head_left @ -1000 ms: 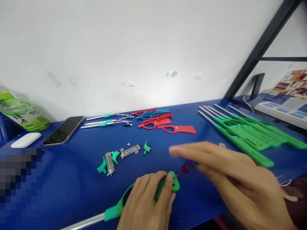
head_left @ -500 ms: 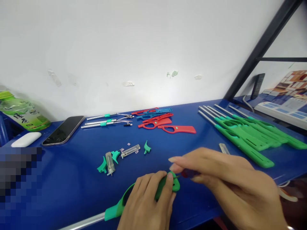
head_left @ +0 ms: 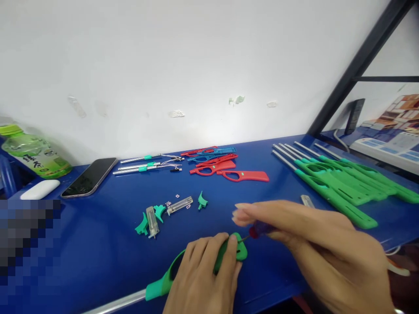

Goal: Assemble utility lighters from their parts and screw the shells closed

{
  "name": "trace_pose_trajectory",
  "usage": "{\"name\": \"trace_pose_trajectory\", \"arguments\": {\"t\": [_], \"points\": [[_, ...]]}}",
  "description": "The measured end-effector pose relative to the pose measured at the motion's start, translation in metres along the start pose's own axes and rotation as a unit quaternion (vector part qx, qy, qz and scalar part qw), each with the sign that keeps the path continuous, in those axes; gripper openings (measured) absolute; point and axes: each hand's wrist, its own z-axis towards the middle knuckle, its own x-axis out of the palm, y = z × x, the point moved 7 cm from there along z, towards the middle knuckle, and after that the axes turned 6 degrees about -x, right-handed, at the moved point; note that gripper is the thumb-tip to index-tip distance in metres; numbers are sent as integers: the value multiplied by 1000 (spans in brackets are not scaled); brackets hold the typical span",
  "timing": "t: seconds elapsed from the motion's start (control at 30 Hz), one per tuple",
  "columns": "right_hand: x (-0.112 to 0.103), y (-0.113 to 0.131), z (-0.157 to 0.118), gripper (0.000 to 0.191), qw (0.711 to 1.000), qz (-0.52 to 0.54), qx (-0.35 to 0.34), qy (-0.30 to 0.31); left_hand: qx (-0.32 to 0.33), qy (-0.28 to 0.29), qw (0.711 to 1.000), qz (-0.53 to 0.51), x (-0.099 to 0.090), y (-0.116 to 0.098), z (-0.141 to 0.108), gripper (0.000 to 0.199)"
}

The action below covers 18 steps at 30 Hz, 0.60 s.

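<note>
Green lighter [head_left: 241,249] lies on the near part of the blue table [head_left: 108,244], its metal tube pointing left and its handle end to the right. Left hand [head_left: 204,274] is closed over the handle, fingers across it. Right hand [head_left: 330,246], to the right, grips a screwdriver [head_left: 254,231] between thumb and fingers; its shank meets the handle end, though whether the tip sits in a screw cannot be told. Beyond the left hand lie two clear tanks, one tilted [head_left: 152,221], one farther right [head_left: 180,205], among three green triggers [head_left: 202,200]. Another clear tank [head_left: 307,200] shows just beyond the right hand. At far left: rods [head_left: 147,168] with wires, a phone [head_left: 90,176], a bottle [head_left: 36,152]. At far centre: red handles [head_left: 252,175] and blue handles [head_left: 225,151], partly overlapping. At right: more green lighters [head_left: 343,187], laid in a row, tubes pointing far
</note>
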Motion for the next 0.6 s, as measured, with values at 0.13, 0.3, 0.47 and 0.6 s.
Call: {"name": "trace_pose_trajectory", "arguments": {"t": [0.13,0.3,0.47,0.6], "points": [[-3,-4,6,49,999,9,3,-46,-8,-19,1000,15,0,1,-6,40],[-3,-2,12,30,999,-15,-6,-45,-36,-9,999,24,1,5,-5,39],[-22,0,8,17,996,-76,-9,-56,-55,-1,998,11,-3,8,0,32],[-66,-12,-11,8,962,-208,12,-179,-57,10,998,5,0,9,0,25]]}}
